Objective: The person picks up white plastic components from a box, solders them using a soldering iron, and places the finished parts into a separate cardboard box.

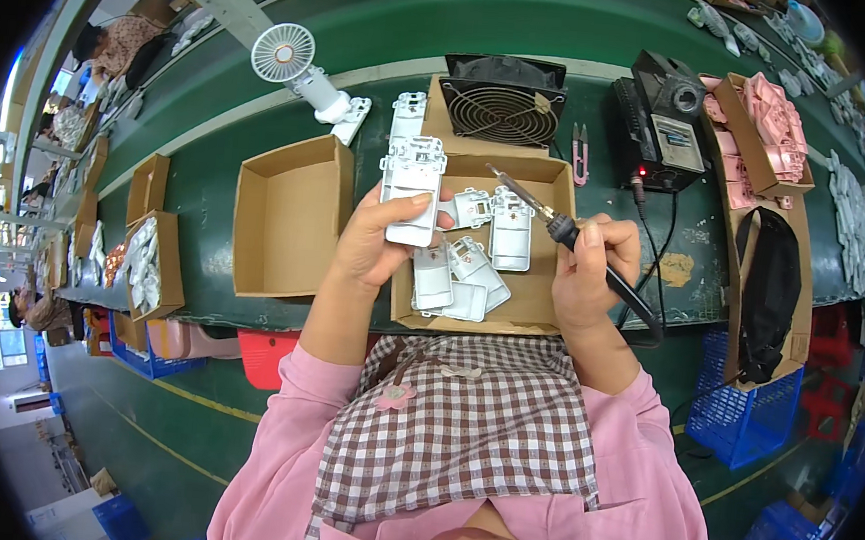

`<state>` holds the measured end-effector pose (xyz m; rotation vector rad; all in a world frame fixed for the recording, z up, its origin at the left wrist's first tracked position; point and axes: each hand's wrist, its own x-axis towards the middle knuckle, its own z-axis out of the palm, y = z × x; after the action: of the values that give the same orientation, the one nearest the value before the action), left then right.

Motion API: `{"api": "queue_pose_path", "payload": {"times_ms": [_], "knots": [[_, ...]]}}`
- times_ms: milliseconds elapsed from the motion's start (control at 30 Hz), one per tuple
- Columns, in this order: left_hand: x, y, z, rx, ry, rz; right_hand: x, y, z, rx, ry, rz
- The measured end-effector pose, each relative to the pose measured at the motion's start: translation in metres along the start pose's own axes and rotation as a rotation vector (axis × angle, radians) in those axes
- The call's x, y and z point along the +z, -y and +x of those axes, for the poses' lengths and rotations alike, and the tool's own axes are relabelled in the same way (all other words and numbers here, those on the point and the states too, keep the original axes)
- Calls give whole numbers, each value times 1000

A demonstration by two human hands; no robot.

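My left hand (373, 234) is closed round a white plastic housing (414, 190), its thumb pressed on the front face. In my right hand (598, 267) is a soldering iron (562, 228), gripped like a pen. Its metal tip points up and left, apart from the housing. Beneath both hands, a cardboard tray (540, 313) holds several more white housings (511, 230), some overlapping. Another white housing (409, 114) lies just beyond my left hand.
An empty cardboard box (290, 222) is on the left, with a small white fan (311, 76) behind it. Ahead stands a black fan (502, 102) with a round grille. The soldering station (663, 126), pink tweezers (580, 155) and a carton of pink parts (769, 118) are to the right.
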<state>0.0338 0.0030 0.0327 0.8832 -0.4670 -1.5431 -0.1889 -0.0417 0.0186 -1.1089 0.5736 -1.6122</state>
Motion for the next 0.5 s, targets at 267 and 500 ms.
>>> {"api": "queue_pose_path", "payload": {"times_ms": [267,500], "knots": [[13,18,20,121,-104,131,4,2,-3,-11,73,-49],[16,27,23,364,-219,402,3,4,-4,56,107,-188]]}}
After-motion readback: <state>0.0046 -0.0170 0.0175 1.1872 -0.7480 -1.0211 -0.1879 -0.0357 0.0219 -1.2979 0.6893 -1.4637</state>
